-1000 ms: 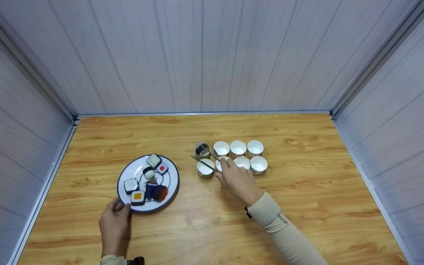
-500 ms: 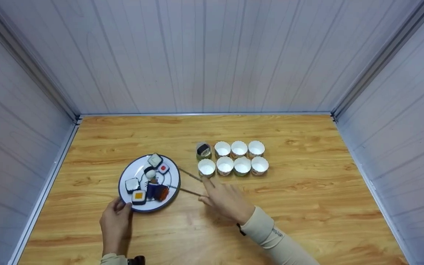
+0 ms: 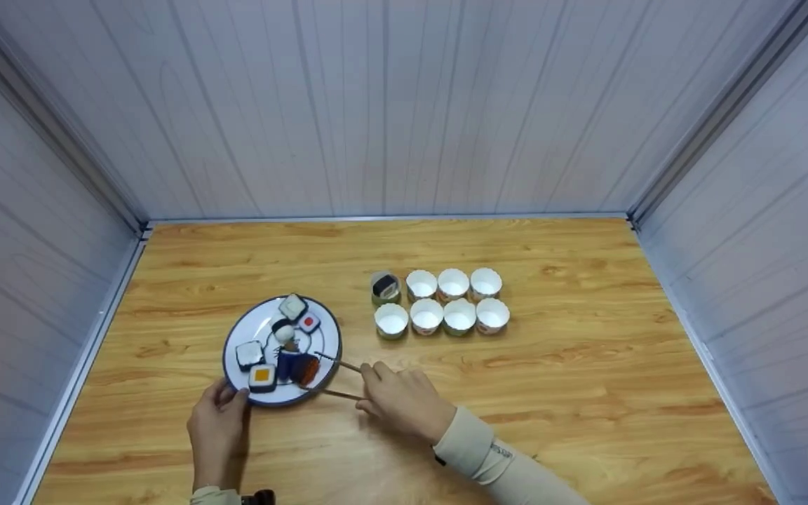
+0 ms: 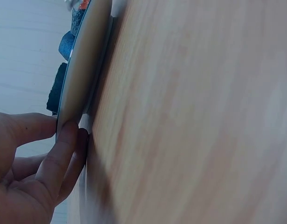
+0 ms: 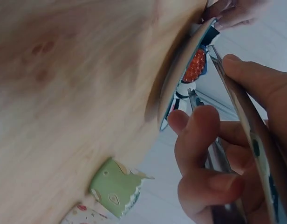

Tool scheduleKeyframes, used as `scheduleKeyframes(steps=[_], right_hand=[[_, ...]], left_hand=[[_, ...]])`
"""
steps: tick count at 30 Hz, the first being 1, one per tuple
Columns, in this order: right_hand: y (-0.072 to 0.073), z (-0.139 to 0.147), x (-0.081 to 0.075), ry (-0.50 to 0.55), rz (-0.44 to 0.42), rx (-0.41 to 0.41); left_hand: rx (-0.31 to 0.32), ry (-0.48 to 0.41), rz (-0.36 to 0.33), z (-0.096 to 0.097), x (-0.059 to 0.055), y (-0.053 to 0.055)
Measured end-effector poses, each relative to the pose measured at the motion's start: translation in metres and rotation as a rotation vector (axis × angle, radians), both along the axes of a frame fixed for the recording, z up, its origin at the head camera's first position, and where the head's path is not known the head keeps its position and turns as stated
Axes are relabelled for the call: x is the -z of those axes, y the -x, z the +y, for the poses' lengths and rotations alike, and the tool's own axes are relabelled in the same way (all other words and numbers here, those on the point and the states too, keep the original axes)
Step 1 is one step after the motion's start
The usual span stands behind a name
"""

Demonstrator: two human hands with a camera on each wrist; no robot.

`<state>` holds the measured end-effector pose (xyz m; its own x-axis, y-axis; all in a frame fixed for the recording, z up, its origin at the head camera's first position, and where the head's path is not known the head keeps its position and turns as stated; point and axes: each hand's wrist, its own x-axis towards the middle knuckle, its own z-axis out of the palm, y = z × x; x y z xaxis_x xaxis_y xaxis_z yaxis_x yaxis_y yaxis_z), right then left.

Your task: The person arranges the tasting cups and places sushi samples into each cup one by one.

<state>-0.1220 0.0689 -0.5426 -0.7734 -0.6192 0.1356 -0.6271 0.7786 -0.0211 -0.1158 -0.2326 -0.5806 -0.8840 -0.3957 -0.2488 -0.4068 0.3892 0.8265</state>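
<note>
At the left of the head view stands a white plate (image 3: 253,326) with a blue rim, bearing several sushi pieces that look like models. My left hand (image 3: 216,431) pinches its near-left rim, thumb on top and fingers beneath, as the left wrist view shows. My right hand (image 3: 407,403) holds metal tongs (image 3: 339,394) with their arms spread. The toothed tips stand either side of a dark-wrapped sushi piece with orange roe (image 5: 195,65) at the plate's right; whether they touch it I cannot tell. Near it lies a square piece with a yellow centre (image 3: 262,376).
Several white-lined paper cups (image 3: 426,317) stand in two rows right of the plate. The far-left cup (image 3: 386,301) holds a dark-banded sushi piece (image 3: 384,285). Pale panel walls (image 3: 390,126) enclose the wooden table (image 3: 586,365) at the back and sides.
My right hand has carried the tongs from above the cups leftward and nearer me, to the roe sushi on the plate. The left hand and plate have stayed put.
</note>
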Motion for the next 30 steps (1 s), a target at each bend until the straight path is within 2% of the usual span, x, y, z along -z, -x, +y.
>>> scheduleKeyframes(steps=[6, 17, 21, 27, 30], right_hand=[[0.001, -0.005, 0.004, -0.008, -0.054, 0.027], [0.001, -0.009, 0.006, -0.038, -0.060, 0.043], [0.001, -0.008, 0.007, -0.048, -0.038, 0.035], [-0.001, -0.001, 0.004, -0.021, 0.039, 0.001], [0.000, 0.003, 0.001, 0.009, 0.028, 0.007]], left_hand=[[-0.016, -0.030, -0.032, 0.000, 0.000, 0.001], [-0.033, -0.065, -0.065, 0.001, 0.001, 0.004], [-0.034, -0.069, -0.063, 0.002, 0.000, 0.004], [-0.039, -0.049, -0.057, 0.002, 0.001, 0.004], [-0.043, -0.049, -0.055, 0.002, 0.001, 0.004]])
